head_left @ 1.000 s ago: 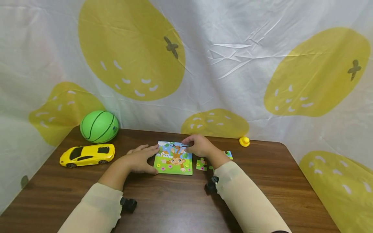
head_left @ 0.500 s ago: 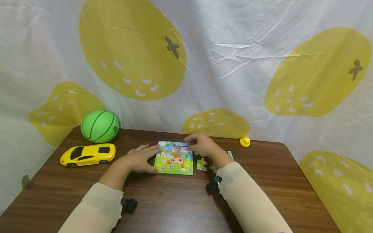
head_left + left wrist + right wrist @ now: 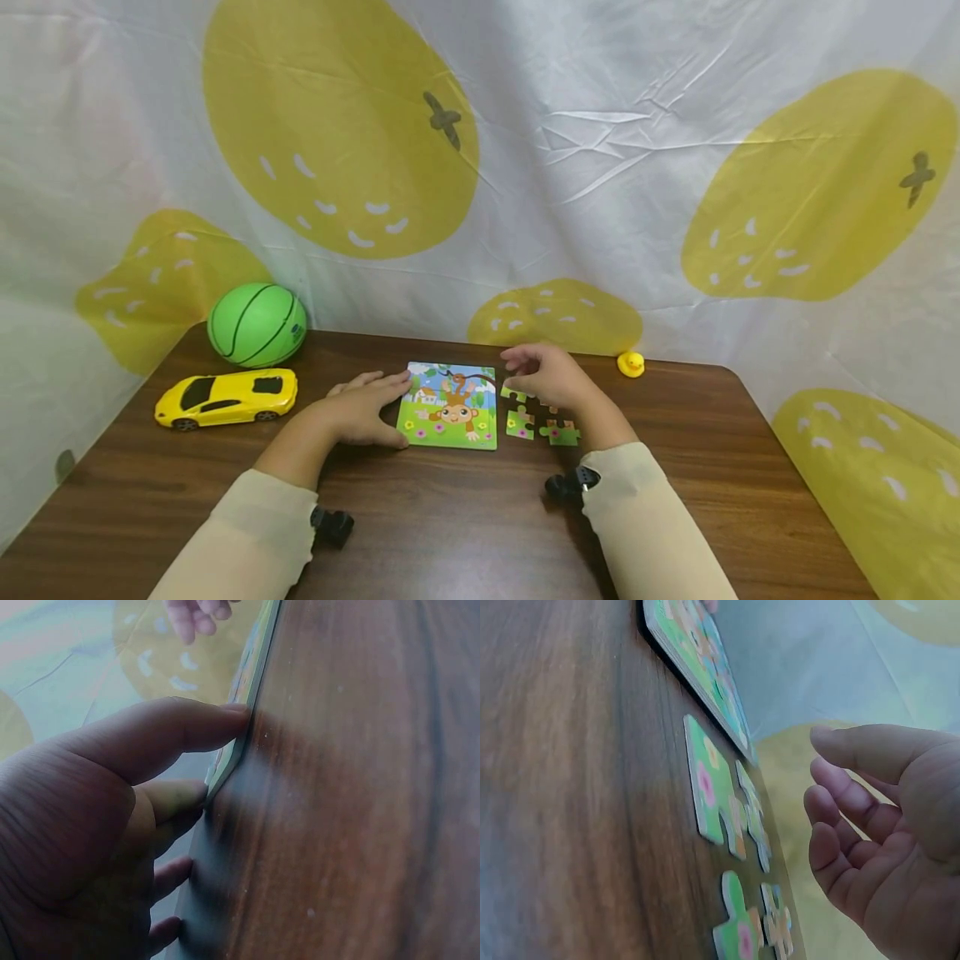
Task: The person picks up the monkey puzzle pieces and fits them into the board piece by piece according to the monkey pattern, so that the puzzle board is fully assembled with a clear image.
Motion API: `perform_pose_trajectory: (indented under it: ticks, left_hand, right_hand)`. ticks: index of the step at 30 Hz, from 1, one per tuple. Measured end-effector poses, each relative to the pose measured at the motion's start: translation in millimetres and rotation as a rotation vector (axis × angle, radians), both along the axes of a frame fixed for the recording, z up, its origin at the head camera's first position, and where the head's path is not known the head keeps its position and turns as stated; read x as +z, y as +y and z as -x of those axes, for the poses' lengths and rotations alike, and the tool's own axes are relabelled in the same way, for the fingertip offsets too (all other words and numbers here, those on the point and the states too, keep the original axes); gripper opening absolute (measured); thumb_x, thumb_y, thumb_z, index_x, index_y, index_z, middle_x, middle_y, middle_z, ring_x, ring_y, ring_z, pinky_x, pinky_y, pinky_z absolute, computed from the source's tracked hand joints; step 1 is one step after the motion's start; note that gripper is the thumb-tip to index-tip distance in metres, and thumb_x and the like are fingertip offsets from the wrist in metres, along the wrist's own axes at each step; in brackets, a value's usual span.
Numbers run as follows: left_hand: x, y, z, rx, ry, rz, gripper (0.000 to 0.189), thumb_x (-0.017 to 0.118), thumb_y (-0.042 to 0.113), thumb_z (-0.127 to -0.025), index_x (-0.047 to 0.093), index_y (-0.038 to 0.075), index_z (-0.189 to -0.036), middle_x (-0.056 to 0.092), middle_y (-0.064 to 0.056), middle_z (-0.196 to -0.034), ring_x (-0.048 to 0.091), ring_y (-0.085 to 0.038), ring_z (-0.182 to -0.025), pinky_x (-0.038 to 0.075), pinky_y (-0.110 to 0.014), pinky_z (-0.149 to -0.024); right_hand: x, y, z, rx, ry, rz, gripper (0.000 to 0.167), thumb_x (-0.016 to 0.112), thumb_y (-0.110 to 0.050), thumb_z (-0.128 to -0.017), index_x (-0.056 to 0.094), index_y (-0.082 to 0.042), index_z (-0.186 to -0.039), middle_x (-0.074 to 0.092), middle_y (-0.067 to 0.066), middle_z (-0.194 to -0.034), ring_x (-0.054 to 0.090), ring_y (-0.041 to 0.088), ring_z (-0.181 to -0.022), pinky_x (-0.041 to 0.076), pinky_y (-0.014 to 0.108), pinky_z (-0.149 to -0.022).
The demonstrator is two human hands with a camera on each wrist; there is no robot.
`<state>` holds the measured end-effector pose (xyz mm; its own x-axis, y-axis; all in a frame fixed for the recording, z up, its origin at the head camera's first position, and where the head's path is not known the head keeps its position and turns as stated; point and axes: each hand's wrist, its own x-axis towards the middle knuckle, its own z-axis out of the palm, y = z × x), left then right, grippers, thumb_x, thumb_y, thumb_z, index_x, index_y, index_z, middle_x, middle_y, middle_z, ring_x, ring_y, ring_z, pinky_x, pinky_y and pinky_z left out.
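A square jigsaw puzzle (image 3: 447, 408) with a monkey picture lies flat on the table. My left hand (image 3: 367, 412) rests along its left side, the thumb at the near left corner and the extended fingers by the left edge. In the left wrist view, the thumb (image 3: 187, 724) touches the puzzle's edge. Past the puzzle's right edge, my right hand (image 3: 553, 379) hovers over several loose jigsaw pieces (image 3: 519, 423), partly covering some. The right wrist view shows its fingers (image 3: 826, 844) loosely curled, with nothing in them and apart from the pieces (image 3: 709, 780).
On the left of the brown wooden table (image 3: 465, 517) are a yellow toy car (image 3: 225, 400) and a green ball (image 3: 257, 325). A yellow rubber duck (image 3: 630, 364) sits near the back edge at right. A patterned white curtain (image 3: 585, 208) hangs behind.
My right hand has moved right, from the puzzle's upper right corner to above the loose pieces, uncovering that corner and some pieces. My left hand has stayed in place.
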<state>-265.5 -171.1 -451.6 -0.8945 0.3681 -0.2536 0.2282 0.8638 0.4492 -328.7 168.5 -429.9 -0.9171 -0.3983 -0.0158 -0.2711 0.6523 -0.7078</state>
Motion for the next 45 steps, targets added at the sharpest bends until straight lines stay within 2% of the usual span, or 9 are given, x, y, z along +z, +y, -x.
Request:
perform_pose_trajectory:
  ticks: [3, 9, 12, 14, 23, 31, 40, 45]
  left_hand:
    - [-0.2, 0.4, 0.2, 0.0, 0.001, 0.001, 0.104, 0.082, 0.054, -0.083, 0.034, 0.024, -0.17, 0.024, 0.004, -0.18, 0.016, -0.04, -0.167, 0.017, -0.079, -0.124]
    - [-1.7, -0.3, 1.5, 0.005, 0.0, 0.0, 0.103, 0.082, 0.055, -0.083, 0.035, 0.024, -0.169, 0.024, 0.005, -0.18, 0.015, -0.039, -0.167, 0.017, -0.079, -0.125]
    - [-2.3, -0.7, 2.0, 0.004, 0.001, 0.003, 0.103, 0.082, 0.056, -0.083, 0.035, 0.025, -0.169, 0.024, 0.006, -0.18, 0.015, -0.04, -0.167, 0.017, -0.079, -0.124]
    - [-2.4, -0.7, 2.1, 0.002, 0.0, 0.005, 0.103, 0.082, 0.056, -0.083, 0.035, 0.025, -0.169, 0.024, 0.006, -0.18, 0.015, -0.04, -0.167, 0.017, -0.079, -0.124]
    - [0.6, -0.6, 1.6, 0.0, -0.001, 0.003, 0.103, 0.082, 0.054, -0.083, 0.034, 0.023, -0.17, 0.024, 0.004, -0.181, 0.015, -0.041, -0.167, 0.017, -0.079, -0.124]
    - [2.6, 0.8, -0.3, 0.001, -0.002, 0.004, 0.102, 0.081, 0.054, -0.083, 0.035, 0.023, -0.169, 0.024, 0.004, -0.18, 0.015, -0.041, -0.167, 0.017, -0.079, -0.124]
    - [2.6, 1.0, -0.4, 0.001, 0.002, 0.002, 0.104, 0.082, 0.055, -0.083, 0.035, 0.023, -0.17, 0.025, 0.003, -0.18, 0.016, -0.041, -0.167, 0.017, -0.079, -0.124]
    - [0.6, 0.9, -0.4, 0.008, -0.002, 0.004, 0.105, 0.082, 0.057, -0.082, 0.034, 0.025, -0.17, 0.025, 0.003, -0.18, 0.016, -0.041, -0.167, 0.017, -0.079, -0.124]
  right_hand:
    - [-3.3, 9, -2.0, -0.022, -0.011, 0.024, 0.046, 0.079, -0.018, -0.096, 0.07, -0.01, -0.141, 0.074, 0.009, -0.124, 0.065, 0.023, -0.102, 0.056, 0.031, -0.068]
    - [-12.5, 19, -6.1, -0.101, -0.066, 0.044, 0.045, 0.078, -0.02, -0.098, 0.069, -0.015, -0.141, 0.072, 0.007, -0.127, 0.064, 0.024, -0.1, 0.054, 0.032, -0.064]
    - [-16.4, 20, -5.8, -0.109, -0.095, 0.048, 0.044, 0.078, -0.019, -0.097, 0.069, -0.016, -0.14, 0.071, 0.007, -0.127, 0.062, 0.023, -0.094, 0.051, 0.03, -0.062]
    - [-18.7, 22, -4.9, -0.109, -0.103, 0.052, 0.044, 0.079, -0.018, -0.096, 0.07, -0.015, -0.14, 0.071, 0.007, -0.127, 0.062, 0.022, -0.096, 0.051, 0.03, -0.063]
    - [-26.3, 23, -0.2, -0.097, -0.065, 0.01, 0.043, 0.082, -0.014, -0.094, 0.073, -0.014, -0.135, 0.071, 0.009, -0.129, 0.065, 0.023, -0.109, 0.056, 0.031, -0.083]
    - [-27.0, 22, -0.6, -0.117, -0.069, -0.019, 0.041, 0.083, -0.011, -0.092, 0.075, -0.015, -0.132, 0.07, 0.008, -0.123, 0.062, 0.023, -0.106, 0.054, 0.031, -0.081]
    - [-24.9, 19, 0.8, -0.128, -0.005, -0.078, 0.042, 0.084, -0.01, -0.09, 0.076, -0.015, -0.131, 0.07, 0.007, -0.111, 0.059, 0.021, -0.098, 0.052, 0.03, -0.078]
    - [-24.1, 17, -0.8, -0.122, 0.019, -0.089, 0.043, 0.085, -0.01, -0.09, 0.076, -0.017, -0.131, 0.066, 0.006, -0.108, 0.058, 0.021, -0.098, 0.052, 0.034, -0.08]
